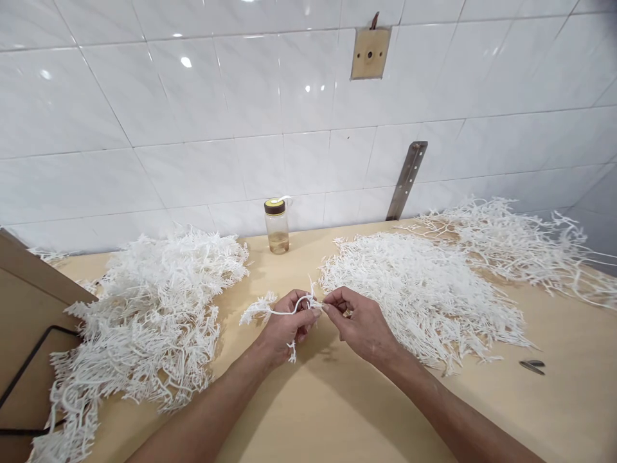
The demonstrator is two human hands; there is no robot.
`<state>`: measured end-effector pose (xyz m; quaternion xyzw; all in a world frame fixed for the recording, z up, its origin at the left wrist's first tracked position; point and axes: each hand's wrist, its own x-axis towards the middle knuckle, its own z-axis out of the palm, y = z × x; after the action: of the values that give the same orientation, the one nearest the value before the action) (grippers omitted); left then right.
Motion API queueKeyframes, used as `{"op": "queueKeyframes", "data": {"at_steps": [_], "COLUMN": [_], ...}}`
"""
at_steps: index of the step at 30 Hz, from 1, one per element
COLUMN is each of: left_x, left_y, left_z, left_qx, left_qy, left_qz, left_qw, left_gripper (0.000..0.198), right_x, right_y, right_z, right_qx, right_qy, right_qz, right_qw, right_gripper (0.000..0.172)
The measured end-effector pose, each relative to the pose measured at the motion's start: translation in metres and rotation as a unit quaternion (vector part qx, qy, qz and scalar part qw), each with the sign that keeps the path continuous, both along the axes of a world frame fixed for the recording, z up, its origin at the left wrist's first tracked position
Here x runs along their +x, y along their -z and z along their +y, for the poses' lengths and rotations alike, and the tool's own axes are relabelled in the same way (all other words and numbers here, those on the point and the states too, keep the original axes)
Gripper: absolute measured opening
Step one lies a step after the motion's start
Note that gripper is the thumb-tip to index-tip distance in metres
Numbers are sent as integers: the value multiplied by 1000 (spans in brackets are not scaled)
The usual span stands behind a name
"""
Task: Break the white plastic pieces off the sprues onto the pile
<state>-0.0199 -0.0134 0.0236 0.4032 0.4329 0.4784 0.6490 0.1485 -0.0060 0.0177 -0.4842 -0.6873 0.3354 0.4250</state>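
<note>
White branching plastic sprigs point(260, 307) are pinched in my left hand point(289, 325), with fringed ends sticking out to the left and a small piece hanging below the fingers. A thin curved stem loops over that hand. Close by on the right, my right hand point(359, 321) is closed, thumb and forefinger pinching the tip of the same white sprigs. Both hands are held above the table, between a large heap of white sprigs point(159, 315) on the left and a pile of smaller white pieces point(409, 289) on the right.
Against the tiled wall stands a clear bottle point(277, 228) with a dark lid and some liquid inside. Small snips point(533, 366) lie at the right. Longer white strands point(520, 241) spread at the back right. A brown board point(36, 321) borders the left side; a metal bracket point(407, 180) leans on the wall.
</note>
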Motion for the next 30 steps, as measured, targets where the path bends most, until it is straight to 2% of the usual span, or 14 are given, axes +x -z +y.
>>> {"op": "queueKeyframes", "data": {"at_steps": [7,12,15,20,23,30], "left_x": [0,-1,0,0,0,0], "left_y": [2,3,3,1,0,-1], "left_z": [2,3,1,-3,-4,-3], "left_qx": [1,2,17,49,48,20], "left_qy": [-15,-24,-8,34,27,9], "left_qz": [20,15,32,66,71,62], "left_qw": [1000,1000,999,996,996,998], "left_gripper": [24,36,38,36,41,43], "right_x": [-1,3,7,10,9,1], "right_y": [-2,-4,-5,-7,-8,-5], "right_z": [0,2,4,8,9,3], "right_qx": [-102,-152,-168,-116,-86,-9], "right_qy": [-69,-101,-124,-104,-81,-4], "right_qz": [14,69,68,5,-23,-98], "right_qw": [992,981,976,988,993,995], "right_gripper": [29,35,37,29,22,19]}}
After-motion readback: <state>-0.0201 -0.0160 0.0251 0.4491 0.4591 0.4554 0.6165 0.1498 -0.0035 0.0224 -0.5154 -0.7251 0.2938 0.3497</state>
